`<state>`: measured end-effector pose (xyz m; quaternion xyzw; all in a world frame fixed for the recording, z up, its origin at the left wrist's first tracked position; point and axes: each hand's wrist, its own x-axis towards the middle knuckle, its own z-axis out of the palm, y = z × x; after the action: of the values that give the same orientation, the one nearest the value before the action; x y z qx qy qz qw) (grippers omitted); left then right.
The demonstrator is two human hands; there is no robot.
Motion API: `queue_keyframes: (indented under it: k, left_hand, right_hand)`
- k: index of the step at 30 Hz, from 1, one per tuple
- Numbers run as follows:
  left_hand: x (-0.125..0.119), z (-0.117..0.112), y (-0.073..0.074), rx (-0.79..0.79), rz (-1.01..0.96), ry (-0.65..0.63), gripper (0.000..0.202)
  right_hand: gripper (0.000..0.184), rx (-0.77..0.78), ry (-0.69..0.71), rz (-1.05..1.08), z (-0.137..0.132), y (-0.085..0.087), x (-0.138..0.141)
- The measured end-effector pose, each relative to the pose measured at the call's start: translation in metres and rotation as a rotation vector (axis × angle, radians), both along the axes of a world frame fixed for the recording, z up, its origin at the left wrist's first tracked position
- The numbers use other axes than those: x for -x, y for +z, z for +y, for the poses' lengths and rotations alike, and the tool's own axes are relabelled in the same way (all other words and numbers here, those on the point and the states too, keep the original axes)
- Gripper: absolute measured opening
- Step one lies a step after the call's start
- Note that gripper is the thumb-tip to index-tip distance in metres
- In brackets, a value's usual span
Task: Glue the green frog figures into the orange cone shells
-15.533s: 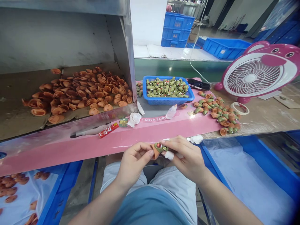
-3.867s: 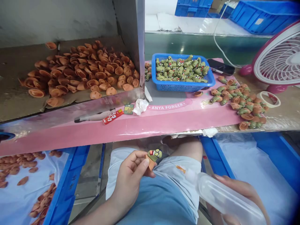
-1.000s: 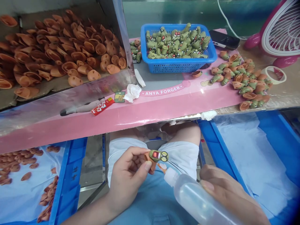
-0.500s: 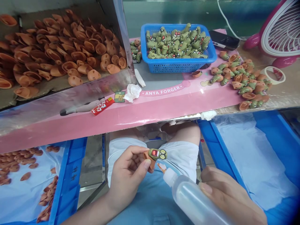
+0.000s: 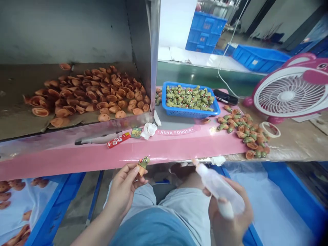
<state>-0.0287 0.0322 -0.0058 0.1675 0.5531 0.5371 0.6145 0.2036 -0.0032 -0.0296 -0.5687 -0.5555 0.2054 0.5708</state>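
My left hand [image 5: 123,193] pinches a small figurine [image 5: 142,166] with a green bug-eyed head and an orange cone-shaped base. My right hand [image 5: 229,217] grips a clear plastic squeeze bottle [image 5: 217,184], its narrow nozzle tilted up and left, well apart from the figurine. Beyond the hands, a blue plastic basket [image 5: 191,113] holds several green figurines. More green-and-orange pieces [image 5: 243,133] lie loose on the table to its right. Orange cone pieces [image 5: 102,97] are heaped on the cardboard-lined metal shelf at left.
A pink printed board [image 5: 128,153] runs along the table edge, bearing a tissue [image 5: 148,130] and a red packet [image 5: 118,140]. A phone [image 5: 225,97], tape roll [image 5: 270,130] and pink fan [image 5: 285,94] stand at right. Blue bins lined with plastic sit below both sides.
My head has tilted up, so the table looks smaller and further away. Both hands have risen from my lap. The bottle now points up and left, and the figurine stands upright.
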Motion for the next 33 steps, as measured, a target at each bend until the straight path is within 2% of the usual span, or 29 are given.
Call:
queue_keyframes:
  k: [2, 5, 10, 14, 17, 20, 21, 22, 24, 25, 27, 30, 33]
  left_hand:
    - [0.002, 0.004, 0.005, -0.021, -0.007, -0.001, 0.016]
    - [0.000, 0.006, 0.014, -0.079, -0.016, -0.036, 0.017]
    - [-0.003, 0.004, 0.025, -0.173, -0.012, -0.107, 0.015]
    - [-0.002, 0.000, 0.031, -0.202, -0.030, -0.186, 0.011]
    - [-0.002, -0.001, 0.034, -0.214, -0.039, -0.192, 0.010]
    - [-0.003, -0.001, 0.036, -0.235, -0.052, -0.190, 0.009]
    - [-0.004, -0.001, 0.035, -0.243, -0.058, -0.203, 0.009]
    - [-0.006, -0.001, 0.035, -0.250, -0.066, -0.224, 0.008]
    - [-0.010, 0.000, 0.033, -0.267, -0.080, -0.279, 0.008]
    - [-0.013, 0.000, 0.032, -0.281, -0.081, -0.306, 0.008]
    - [-0.018, -0.001, 0.031, -0.315, -0.067, -0.354, 0.007]
    - [-0.024, -0.003, 0.030, -0.345, -0.029, -0.384, 0.006]
    - [-0.027, -0.005, 0.030, -0.314, -0.021, -0.396, 0.007]
  right_hand:
    - [0.035, 0.019, -0.121, 0.152, 0.030, -0.004, 0.002]
    - [0.039, 0.075, -0.088, 0.243, 0.074, -0.010, 0.000]
    - [0.047, 0.130, 0.006, 0.174, 0.130, -0.021, -0.009]
    - [0.038, 0.199, 0.018, 0.054, 0.154, -0.034, -0.021]
    - [0.048, 0.232, -0.006, -0.019, 0.148, -0.037, -0.025]
    - [0.067, 0.225, -0.085, -0.067, 0.114, -0.027, -0.012]
    - [0.066, 0.217, -0.094, -0.073, 0.099, -0.021, -0.003]
    - [0.061, 0.208, -0.061, -0.079, 0.083, -0.012, 0.007]
    - [0.052, 0.126, 0.207, -0.052, 0.056, 0.008, 0.029]
    - [0.052, 0.080, 0.326, -0.053, 0.047, 0.020, 0.038]
    - [0.047, 0.039, 0.468, -0.102, 0.038, 0.041, 0.052]
    - [0.031, 0.087, 0.519, -0.202, 0.039, 0.062, 0.056]
    - [0.021, 0.112, 0.516, -0.204, 0.041, 0.067, 0.051]
